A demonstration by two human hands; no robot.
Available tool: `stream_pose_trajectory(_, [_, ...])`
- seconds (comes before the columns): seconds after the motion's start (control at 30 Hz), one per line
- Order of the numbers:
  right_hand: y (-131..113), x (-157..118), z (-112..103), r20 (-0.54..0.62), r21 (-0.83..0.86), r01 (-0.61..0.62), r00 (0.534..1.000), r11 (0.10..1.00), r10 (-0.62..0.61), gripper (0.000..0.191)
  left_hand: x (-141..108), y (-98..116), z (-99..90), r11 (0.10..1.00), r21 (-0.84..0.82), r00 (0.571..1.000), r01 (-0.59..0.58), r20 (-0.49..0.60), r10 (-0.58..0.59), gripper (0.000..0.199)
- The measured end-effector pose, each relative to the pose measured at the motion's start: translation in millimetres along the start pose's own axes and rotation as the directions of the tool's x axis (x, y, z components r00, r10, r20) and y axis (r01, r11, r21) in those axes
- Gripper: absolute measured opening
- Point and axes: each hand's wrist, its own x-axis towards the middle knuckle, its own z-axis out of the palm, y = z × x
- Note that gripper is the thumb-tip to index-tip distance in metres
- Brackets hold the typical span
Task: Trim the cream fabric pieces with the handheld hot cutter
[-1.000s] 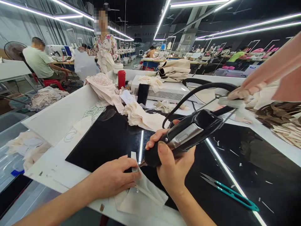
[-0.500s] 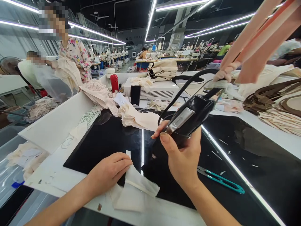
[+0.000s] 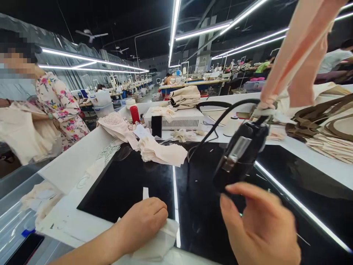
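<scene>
On a piece of pale cream fabric (image 3: 158, 243) at the front edge of the black glossy board rests my left hand (image 3: 146, 224), its fingers curled down over the cloth. A narrow white strip (image 3: 145, 193) sticks out beyond its knuckles. My right hand (image 3: 260, 224) is raised over the board, thumb and forefinger apart, with nothing between them. Just beyond it a black handheld tool (image 3: 242, 151) with a metal plate hangs from pink cloth strips (image 3: 295, 59), a black cable curving off its top.
Stacked cream pieces (image 3: 161, 151), a phone (image 3: 156, 126) and a red bottle (image 3: 134, 114) lie beyond the board (image 3: 204, 217). Brown straps (image 3: 317, 114) are at the right. A person in a floral top (image 3: 56, 97) holds fabric at the left.
My right hand has let go of the black tool and moved down and right; the tool now hangs free. The person at the left appears closer to the frame's edge.
</scene>
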Motion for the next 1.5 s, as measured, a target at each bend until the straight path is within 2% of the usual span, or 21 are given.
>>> stream_pose_trajectory(0.07, [8.4,-15.5,1.4,0.226,0.060,0.004,0.974,0.998,-0.018,0.015,4.5,-1.2,-3.8,0.999,-0.003,0.999,0.045,-0.002,-0.045,0.018])
stream_pose_trajectory(0.1, [11.4,-23.5,5.5,0.315,0.088,-0.049,0.949,0.995,0.019,0.021,8.0,-1.4,-7.4,0.995,-0.032,0.995,0.096,0.000,-0.096,0.018])
stream_pose_trajectory(0.17, [14.1,-38.9,19.0,0.458,0.140,-0.247,0.875,0.959,0.158,0.040,16.5,-1.6,-16.7,0.964,-0.153,0.975,0.219,0.011,-0.220,0.016])
stream_pose_trajectory(0.2, [13.9,-45.6,27.1,0.524,0.172,-0.379,0.817,0.909,0.241,0.049,21.2,-2.0,-21.8,0.931,-0.243,0.961,0.272,0.014,-0.276,0.014])
stream_pose_trajectory(0.23, [13.0,-51.1,35.4,0.607,0.212,-0.520,0.734,0.827,0.306,0.053,25.7,-3.0,-26.7,0.887,-0.345,0.947,0.306,0.013,-0.322,0.011])
stream_pose_trajectory(0.3, [10.2,-56.5,50.0,0.728,0.265,-0.734,0.578,0.625,0.370,0.047,33.4,-7.5,-35.0,0.763,-0.556,0.919,0.330,0.007,-0.393,0.009])
stream_pose_trajectory(0.33, [9.0,-56.0,55.5,0.771,0.267,-0.789,0.520,0.554,0.368,0.042,36.0,-10.9,-38.3,0.687,-0.648,0.906,0.329,0.011,-0.423,0.014])
stream_pose_trajectory(0.4, [7.8,-48.6,62.7,0.824,0.245,-0.830,0.451,0.501,0.344,0.041,38.4,-19.3,-43.2,0.524,-0.787,0.877,0.327,0.047,-0.478,0.026])
stream_pose_trajectory(0.47, [8.7,-36.2,66.0,0.850,0.206,-0.830,0.414,0.519,0.326,0.044,36.7,-27.1,-47.0,0.350,-0.868,0.838,0.352,0.126,-0.531,0.037])
stream_pose_trajectory(0.53, [10.8,-23.8,68.2,0.867,0.168,-0.822,0.385,0.544,0.315,0.046,31.8,-31.9,-50.3,0.181,-0.893,0.780,0.411,0.242,-0.577,0.046])
stream_pose_trajectory(0.63, [12.9,-11.9,72.7,0.890,0.120,-0.806,0.346,0.580,0.296,0.046,21.6,-32.6,-54.0,-0.049,-0.862,0.699,0.504,0.441,-0.563,0.057])
stream_pose_trajectory(0.73, [10.2,-6.7,78.5,0.912,0.080,-0.774,0.312,0.628,0.267,0.048,12.8,-31.4,-54.9,-0.245,-0.812,0.668,0.530,0.577,-0.469,0.067])
stream_pose_trajectory(0.83, [4.6,-2.9,84.1,0.928,0.052,-0.739,0.284,0.672,0.240,0.052,8.3,-33.5,-53.2,-0.359,-0.768,0.645,0.530,0.641,-0.417,0.068])
stream_pose_trajectory(0.97, [2.3,2.1,90.1,0.943,0.031,-0.712,0.253,0.702,0.215,0.052,8.3,-39.4,-50.1,-0.407,-0.751,0.610,0.520,0.660,-0.439,0.073])
stream_pose_trajectory(1.07, [6.8,3.7,93.2,0.950,-0.002,-0.699,0.221,0.715,0.218,0.053,8.9,-43.5,-49.8,-0.370,-0.770,0.582,0.520,0.636,-0.507,0.074])
stream_pose_trajectory(1.17, [13.7,3.4,95.4,0.956,-0.028,-0.678,0.196,0.734,0.218,0.056,8.4,-49.7,-52.7,-0.305,-0.793,0.576,0.527,0.598,-0.558,0.069])
stream_pose_trajectory(1.23, [19.0,3.1,96.4,0.951,-0.039,-0.661,0.205,0.749,0.230,0.056,8.7,-56.7,-56.0,-0.256,-0.801,0.578,0.541,0.575,-0.579,0.067])
stream_pose_trajectory(1.37, [31.3,5.6,97.3,0.922,-0.056,-0.646,0.260,0.761,0.289,0.053,13.8,-75.1,-61.5,-0.159,-0.809,0.586,0.566,0.530,-0.612,0.064])
stream_pose_trajectory(1.5, [43.0,11.1,96.1,0.909,-0.075,-0.692,0.249,0.718,0.335,0.055,22.9,-87.1,-60.3,-0.028,-0.821,0.604,0.571,0.442,-0.664,0.058])
